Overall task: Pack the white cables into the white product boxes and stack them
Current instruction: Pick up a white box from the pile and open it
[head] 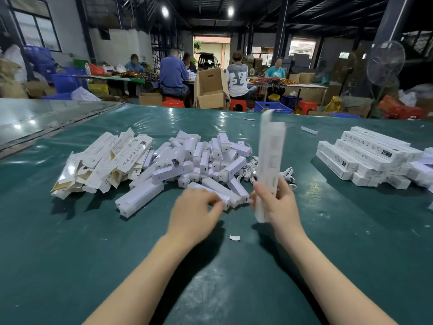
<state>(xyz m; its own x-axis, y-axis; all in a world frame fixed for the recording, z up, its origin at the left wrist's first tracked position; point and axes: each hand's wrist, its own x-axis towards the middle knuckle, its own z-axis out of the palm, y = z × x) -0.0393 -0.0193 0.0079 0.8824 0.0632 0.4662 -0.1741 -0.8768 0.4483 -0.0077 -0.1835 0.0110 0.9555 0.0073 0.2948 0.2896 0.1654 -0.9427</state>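
Gripping a long white product box (269,165) upright over the middle of the green counter (70,254), that's the right hand (280,204), yeah? The top flap looks open, but it's all motion blur. — A

Yep, that grip is wrapped round the lower part of the box, thumb on its left side. The left hand (196,212) is just beside it, fingers curled at the near end of a plain white box (219,192) from the loose pile (199,158) mid-counter. Too smeared to tell if that grip actually has hold of it or is only touching. — B

And the white cables (249,171)? — A

Small tangle lying on the counter right behind the held box, at the pile's right side. Flat unfolded printed boxes (105,160) sit toward the left edge, and the packed boxes (365,156) are stacked crosswise near the right edge. There's also a tiny white scrap (234,237) between the two wrists, toward the near edge. — B
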